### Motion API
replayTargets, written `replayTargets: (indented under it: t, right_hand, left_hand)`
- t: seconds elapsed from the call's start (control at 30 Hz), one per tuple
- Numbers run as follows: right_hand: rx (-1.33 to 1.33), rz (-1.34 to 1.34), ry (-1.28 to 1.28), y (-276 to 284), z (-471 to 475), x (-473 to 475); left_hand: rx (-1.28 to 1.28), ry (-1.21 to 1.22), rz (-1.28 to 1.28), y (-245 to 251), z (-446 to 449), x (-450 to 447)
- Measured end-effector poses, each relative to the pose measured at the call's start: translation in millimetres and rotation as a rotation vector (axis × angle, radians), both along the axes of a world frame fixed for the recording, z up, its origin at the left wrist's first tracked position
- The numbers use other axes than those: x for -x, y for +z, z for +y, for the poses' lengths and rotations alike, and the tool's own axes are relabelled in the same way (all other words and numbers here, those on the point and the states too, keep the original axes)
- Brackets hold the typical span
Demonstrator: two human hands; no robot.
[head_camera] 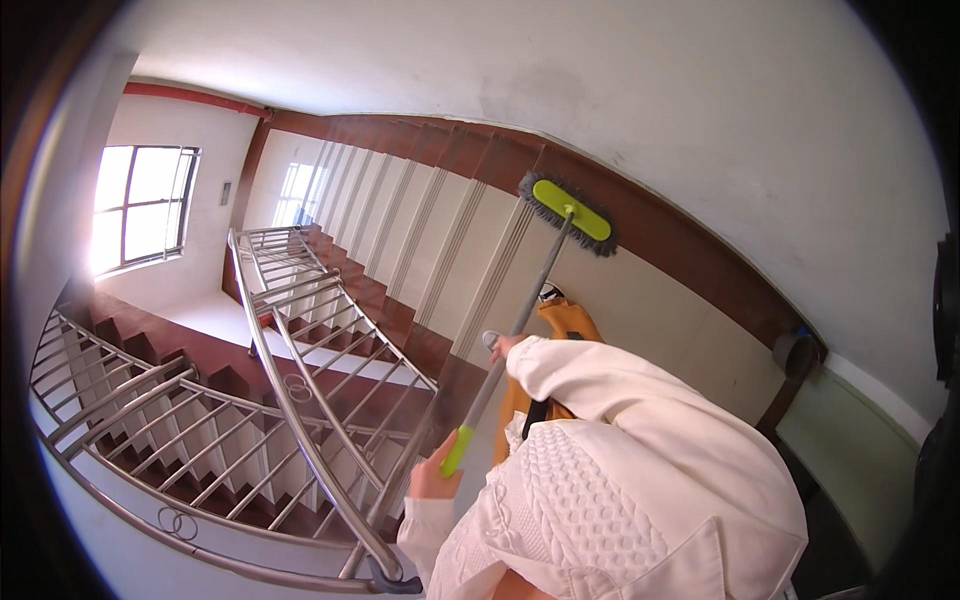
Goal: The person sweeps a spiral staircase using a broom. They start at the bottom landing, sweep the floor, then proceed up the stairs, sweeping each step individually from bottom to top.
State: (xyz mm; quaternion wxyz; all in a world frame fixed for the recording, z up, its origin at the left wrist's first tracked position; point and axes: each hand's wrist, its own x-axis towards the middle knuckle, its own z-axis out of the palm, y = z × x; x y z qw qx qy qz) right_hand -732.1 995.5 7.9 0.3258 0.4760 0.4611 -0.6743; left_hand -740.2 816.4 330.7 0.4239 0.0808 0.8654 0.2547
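A flat mop with a lime-green head (571, 210) and a grey fringe rests where the pale landing floor meets the dark red-brown border by the wall. Its grey pole (541, 277) slants down towards me. My left hand (437, 471) is wrapped around the lime-green grip (457, 450) at the pole's end. Further up, my right hand (508, 348) grasps the pole around its middle. My shoes (551, 291) stand on the landing, partly covered by the pole and my right arm.
Tiled stairs (442, 232) drop away beside the landing. A stainless-steel railing (300, 420) runs along the open stairwell on the left. Beyond are a window (142, 206) and a red pipe (195, 97). A dark bucket-like container (793, 355) stands by the wall near a pale green panel (847, 450).
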Motion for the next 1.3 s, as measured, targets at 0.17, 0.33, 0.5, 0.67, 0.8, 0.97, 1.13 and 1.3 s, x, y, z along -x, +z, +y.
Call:
replayTargets:
  t: [0.17, 0.33, 0.5, 0.67, 0.8, 0.97, 1.13, 1.3]
  right_hand:
    - [0.029, -0.248, -0.613, -29.5, 61.0, 9.4]
    - [0.032, -0.22, -0.507, -33.3, 62.8, -0.6]
    - [0.031, -0.072, 0.028, -1.1, 11.4, -6.8]
    - [0.411, -0.365, -0.5, 42.0, -60.1, -4.1]
    - [0.403, -0.342, -0.463, 39.8, -62.1, -1.8]
    - [0.196, -0.074, -0.153, -5.6, -12.4, -4.8]
    - [0.019, -0.199, -0.501, -45.3, 47.8, 0.3]
    - [-0.053, -0.154, -0.249, -36.4, 55.6, -2.4]
  left_hand:
    - [0.146, -0.072, -0.086, -44.8, 46.0, -8.7]
    - [0.079, -0.067, -0.099, -44.7, 42.9, -17.3]
    - [0.09, 0.026, -0.075, -4.0, 5.4, -17.0]
    - [0.077, 0.036, -0.03, 49.1, -38.3, -15.0]
    - [0.051, 0.05, -0.054, 44.0, -41.3, -9.2]
    - [0.052, 0.014, -0.058, 6.7, -13.1, -5.6]
    - [0.066, 0.052, -0.134, -40.7, 38.6, -15.7]
    - [0.118, -0.04, -0.124, -39.8, 35.7, -22.1]
